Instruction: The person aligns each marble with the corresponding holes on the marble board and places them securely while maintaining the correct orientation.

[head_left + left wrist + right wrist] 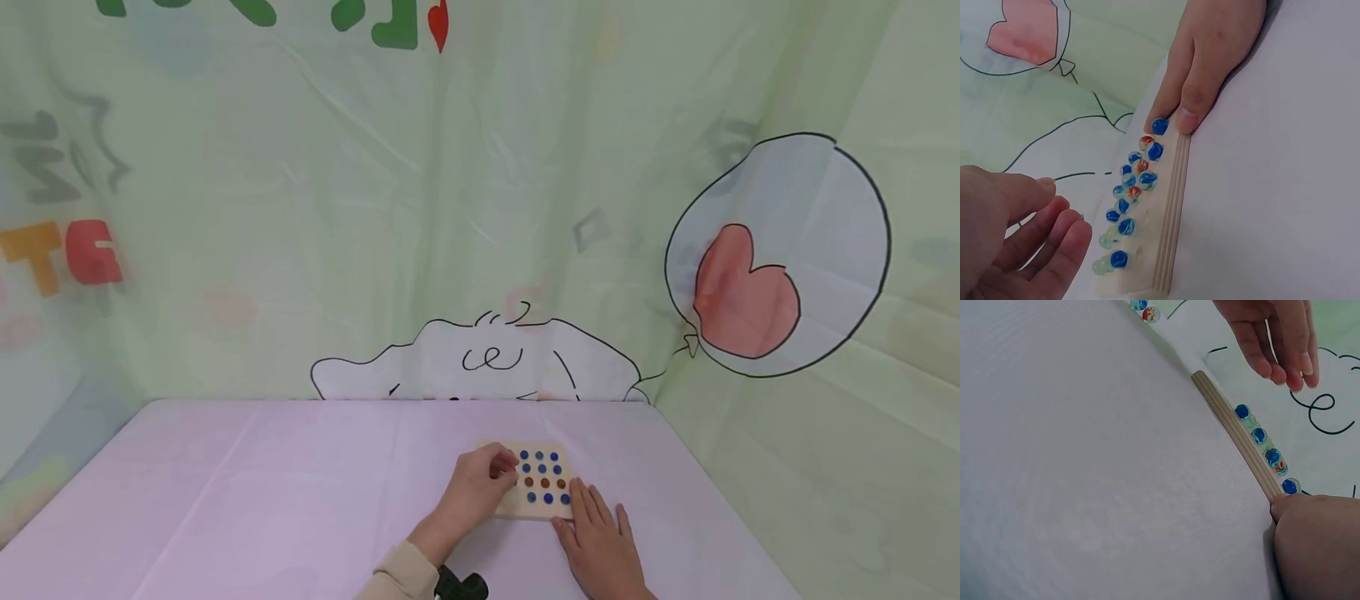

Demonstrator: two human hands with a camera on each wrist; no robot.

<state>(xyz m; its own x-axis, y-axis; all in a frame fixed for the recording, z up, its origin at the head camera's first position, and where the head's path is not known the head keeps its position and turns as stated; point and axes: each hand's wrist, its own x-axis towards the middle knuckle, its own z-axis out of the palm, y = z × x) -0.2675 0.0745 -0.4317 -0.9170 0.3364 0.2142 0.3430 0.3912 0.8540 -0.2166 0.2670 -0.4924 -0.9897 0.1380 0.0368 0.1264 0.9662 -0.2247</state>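
A flat wooden board (pixel 517 510) lies on the table with rows of glass marbles (pixel 544 482) on it, mostly blue, with one row orange-red. Pale greenish marbles (pixel 1104 267) show at its left end in the left wrist view. My left hand (pixel 480 482) hovers over the board's left part, fingers bent toward the thumb. A gap shows between thumb and fingers, and no marble is visible there. At the board's near right corner rests my right hand (pixel 602 542), its fingers straight along the right edge and the thumb touching the near edge.
Two more marbles (pixel 1145 310) appear at the top of the right wrist view, away from the board. A black object (pixel 461 585) sits by the left sleeve. A pale cloth covers the table (pixel 300 500); printed curtains (pixel 360 208) stand behind and beside it.
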